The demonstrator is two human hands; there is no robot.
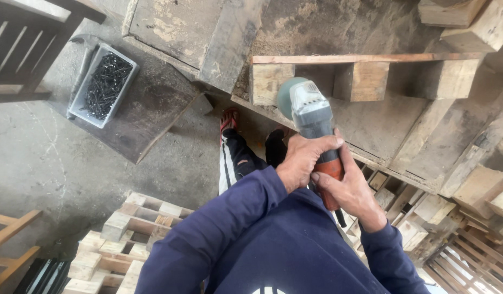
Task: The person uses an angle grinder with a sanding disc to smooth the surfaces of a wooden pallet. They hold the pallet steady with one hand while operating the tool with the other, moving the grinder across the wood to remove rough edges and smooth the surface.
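Closest to the camera it's all navy sleeves [218, 234] filling the bottom of the view; both arms are coming up to one tool. The left hand [304, 158] is wrapping its fingers tight over the top of the angle grinder [314, 128], right where the grey head is meeting the orange body; the right hand [346, 188] is gripping the orange handle lower down, fingers curled snug around it, thumb lying along the side. So both hands are closed on the grinder, nothing loose; it's pointing away from the person, its round greenish disc [287, 95] sitting right against the end block of a wooden pallet [365, 81] that's standing on edge, though I can't tell if it's actually touching.

Below the hands a leg in dark trousers with a white stripe [232, 160] is showing, ending in a red sandal [229, 118] on the concrete floor [55, 158]; small pallet frames [131, 228] are stacking up at lower left; further off to the left a grey tray of dark nails [103, 85] is resting on a worn board [148, 117]; more timber blocks [469, 22] are piling at top right.
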